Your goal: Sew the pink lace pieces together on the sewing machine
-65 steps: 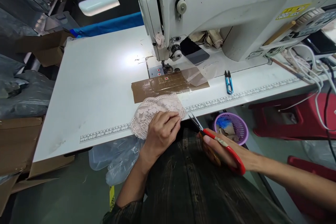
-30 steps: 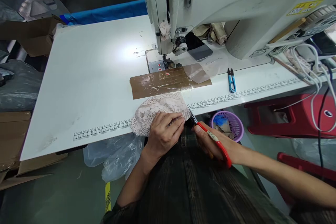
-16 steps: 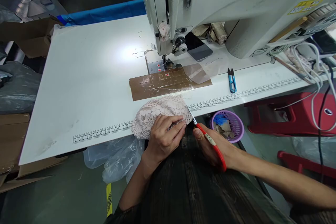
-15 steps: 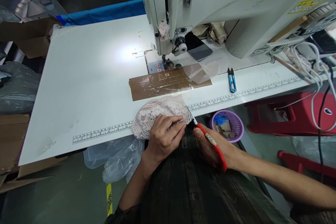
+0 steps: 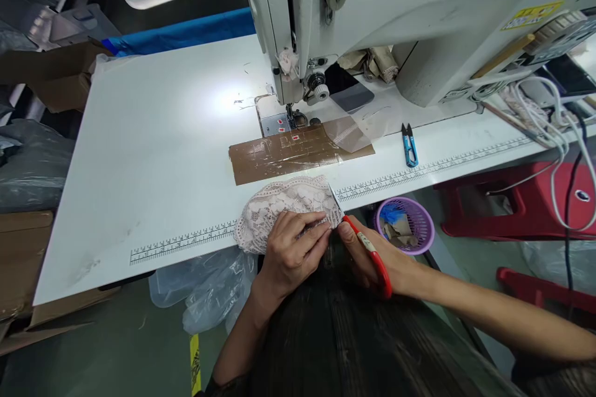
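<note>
A pale pink piece of lace fabric (image 5: pixel 284 198) lies bunched over the front edge of the white table. My left hand (image 5: pixel 295 248) grips its near side, fingers bent and pressed together on the lace. My right hand (image 5: pixel 372 254) is closed round red-handled scissors (image 5: pixel 371 250). Their blades point away from me and lie along the right end of the lace, partly hidden behind it. Whether the blade tips touch the cloth underneath, I cannot tell.
Beyond the lace, a brown taped sheet (image 5: pixel 279 158) lies before the sewing machine (image 5: pixel 298 74). Blue thread snips (image 5: pixel 410 146) rest to the right on the table (image 5: pixel 153 136). Below the edge stands a purple basket (image 5: pixel 426 223) with scraps, near a red stool (image 5: pixel 512 198).
The scissors' blades have closed somewhat, and the red handles have drawn nearer together in my right hand. My left hand keeps its hold on the lace. The whole view has shifted slightly.
</note>
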Demonstrator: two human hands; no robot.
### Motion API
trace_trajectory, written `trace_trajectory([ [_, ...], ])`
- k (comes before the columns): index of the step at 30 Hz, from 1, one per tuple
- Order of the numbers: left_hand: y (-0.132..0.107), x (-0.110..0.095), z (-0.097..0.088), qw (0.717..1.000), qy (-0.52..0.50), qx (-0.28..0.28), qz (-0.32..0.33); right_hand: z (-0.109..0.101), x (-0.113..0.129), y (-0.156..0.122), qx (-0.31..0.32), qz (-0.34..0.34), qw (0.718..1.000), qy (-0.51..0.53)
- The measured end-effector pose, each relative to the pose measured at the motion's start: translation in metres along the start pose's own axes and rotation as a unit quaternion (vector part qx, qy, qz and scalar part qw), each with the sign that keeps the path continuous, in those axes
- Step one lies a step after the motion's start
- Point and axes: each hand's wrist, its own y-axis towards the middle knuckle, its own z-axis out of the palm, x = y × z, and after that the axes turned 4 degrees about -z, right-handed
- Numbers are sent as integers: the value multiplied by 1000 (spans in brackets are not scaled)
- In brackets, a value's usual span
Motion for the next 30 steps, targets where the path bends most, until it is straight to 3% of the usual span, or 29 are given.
trace_trajectory([
  [8,1,0,-2,1000,-13,1,4,6,-9,-1,2,14,999,47],
  [18,-3,-1,-5,999,-40,15,-3,6,3,5,-24,-27,999,24],
  [22,-3,-1,-5,999,-43,10,-4,10,3,5,-31,-2,999,33],
  [30,-2,-2,-6,999,-41,11,-3,29,-13,8,-60,29,987,146],
])
